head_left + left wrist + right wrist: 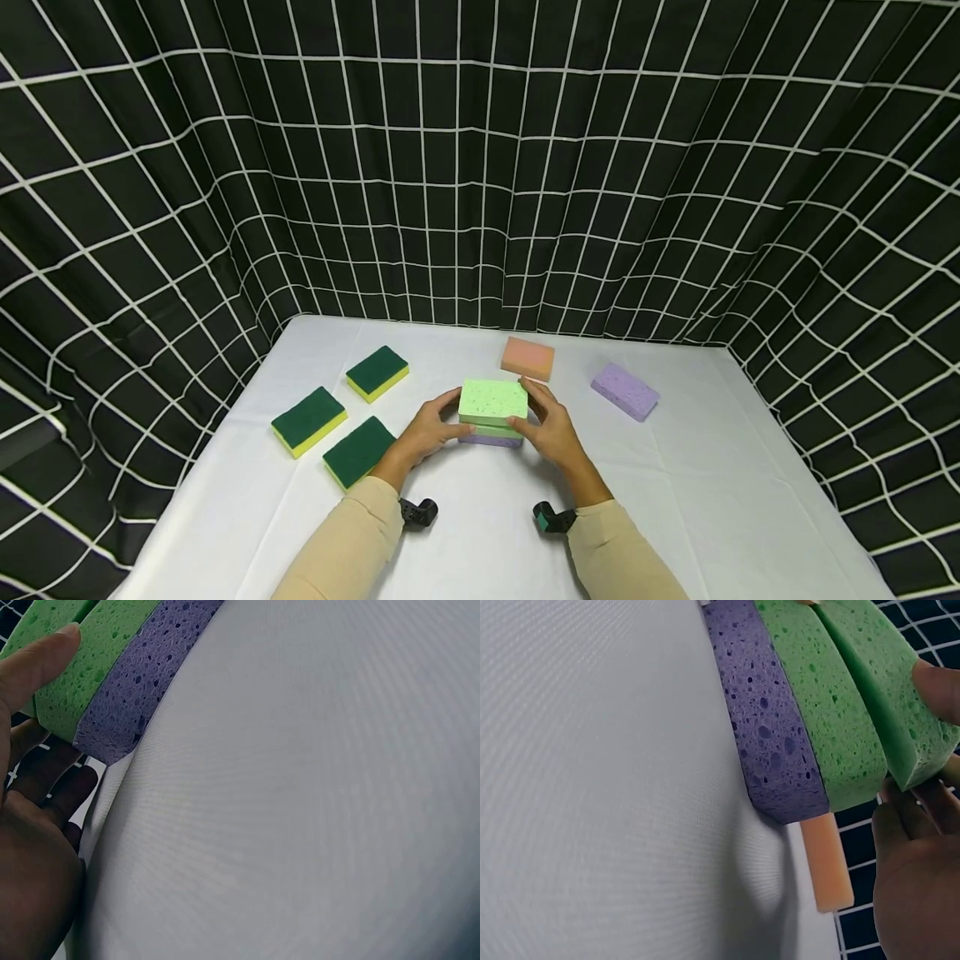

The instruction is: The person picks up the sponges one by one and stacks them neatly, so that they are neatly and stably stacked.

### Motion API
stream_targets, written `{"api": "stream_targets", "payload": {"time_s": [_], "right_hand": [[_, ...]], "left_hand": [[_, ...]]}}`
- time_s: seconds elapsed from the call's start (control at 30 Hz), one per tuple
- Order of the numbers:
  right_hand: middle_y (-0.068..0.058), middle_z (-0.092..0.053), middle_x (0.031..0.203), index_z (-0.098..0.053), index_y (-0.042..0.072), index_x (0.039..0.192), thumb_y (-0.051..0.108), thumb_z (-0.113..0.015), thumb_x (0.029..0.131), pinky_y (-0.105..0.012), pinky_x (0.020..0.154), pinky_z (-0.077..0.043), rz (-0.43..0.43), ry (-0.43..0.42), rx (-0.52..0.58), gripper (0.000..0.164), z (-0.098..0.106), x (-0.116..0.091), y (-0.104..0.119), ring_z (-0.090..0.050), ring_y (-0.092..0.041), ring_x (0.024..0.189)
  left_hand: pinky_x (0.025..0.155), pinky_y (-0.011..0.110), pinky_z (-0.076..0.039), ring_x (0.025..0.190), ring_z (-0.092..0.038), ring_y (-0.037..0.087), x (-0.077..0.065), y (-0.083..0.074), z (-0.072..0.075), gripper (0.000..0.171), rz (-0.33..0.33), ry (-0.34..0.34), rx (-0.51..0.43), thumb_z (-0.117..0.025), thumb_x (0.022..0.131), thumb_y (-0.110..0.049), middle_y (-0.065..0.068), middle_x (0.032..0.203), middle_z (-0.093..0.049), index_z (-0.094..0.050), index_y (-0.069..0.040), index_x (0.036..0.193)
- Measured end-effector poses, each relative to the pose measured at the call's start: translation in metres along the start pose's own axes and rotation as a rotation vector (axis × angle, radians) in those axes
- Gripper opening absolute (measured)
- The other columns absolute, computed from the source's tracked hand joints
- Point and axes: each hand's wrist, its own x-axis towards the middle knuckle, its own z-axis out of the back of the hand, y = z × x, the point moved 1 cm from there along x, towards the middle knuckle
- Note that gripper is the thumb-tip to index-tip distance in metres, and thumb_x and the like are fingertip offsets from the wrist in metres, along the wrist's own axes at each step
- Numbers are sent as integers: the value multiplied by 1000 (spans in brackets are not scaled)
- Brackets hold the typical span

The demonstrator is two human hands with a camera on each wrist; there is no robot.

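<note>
I see the right hand [555, 433] pinching the right end of the upper green sponge [491, 398], the left hand [426, 433] gripping the lower green sponge [495, 432] beneath. The upper one's long axis runs left-right between them.

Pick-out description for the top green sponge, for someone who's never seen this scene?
On the white table, look near the middle, between the left hand and right hand, for a stack of three sponges. The top green sponge is its uppermost layer. Unlike the lower green sponge beneath it and the purple sponge at the base, its speckled broad upper face is exposed.
</note>
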Motion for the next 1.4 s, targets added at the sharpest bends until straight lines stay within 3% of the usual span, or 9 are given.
{"api": "stream_targets", "payload": {"time_s": [0.3,0.47,0.53,0.67,1.0,1.23,1.4], "right_hand": [[-34,-34,141,-32,-17,140,-6,-69,85,-54,107,-25,-29,7,1,68,-1,-2,0,-31,-45,133],[-34,-33,142,-31,-16,141,-7,-69,85,-54,107,-24,-37,16,7,68,0,-2,-2,-28,-44,135],[-35,-32,142,-30,-17,141,-8,-68,85,-55,107,-24,-36,23,8,68,0,-2,-3,-28,-45,135],[-37,-31,141,-29,-18,141,-9,-67,85,-56,107,-23,-34,33,6,68,0,-2,-4,-28,-46,134],[-35,-33,141,-31,-16,141,-7,-67,86,-55,107,-24,-41,30,-8,66,1,-3,-3,-28,-44,135],[-36,-33,141,-31,-17,140,-7,-68,86,-55,106,-25,-22,26,-19,66,2,-3,-2,-29,-45,135],[-33,-35,141,-32,-17,140,-7,-68,86,-52,107,-26,-17,31,-51,66,1,-3,-2,-29,-44,135]], "left_hand": [[111,50,-20,137,-30,35,1,3,-2,78,13,-28,13,-78,82,-10,17,144,-43,-36,1,146],[110,49,-21,135,-33,33,10,24,-3,79,14,-55,10,-80,80,-12,13,143,-46,-38,-4,147],[110,49,-22,134,-35,33,9,22,-3,80,12,-50,12,-80,80,-12,13,142,-46,-37,-5,147],[108,53,-24,132,-36,39,1,2,-2,79,10,-34,-14,-78,80,-7,19,140,-46,-36,0,146],[107,54,-26,131,-37,41,2,5,-1,78,2,-15,-20,-79,80,-7,20,139,-47,-38,0,145],[108,53,-24,132,-37,36,17,37,-2,81,2,-27,-1,-81,79,-11,16,141,-46,-38,-6,147],[108,51,-26,131,-39,31,17,41,-2,80,10,-48,3,-83,77,-15,10,139,-49,-42,-12,146]]}}
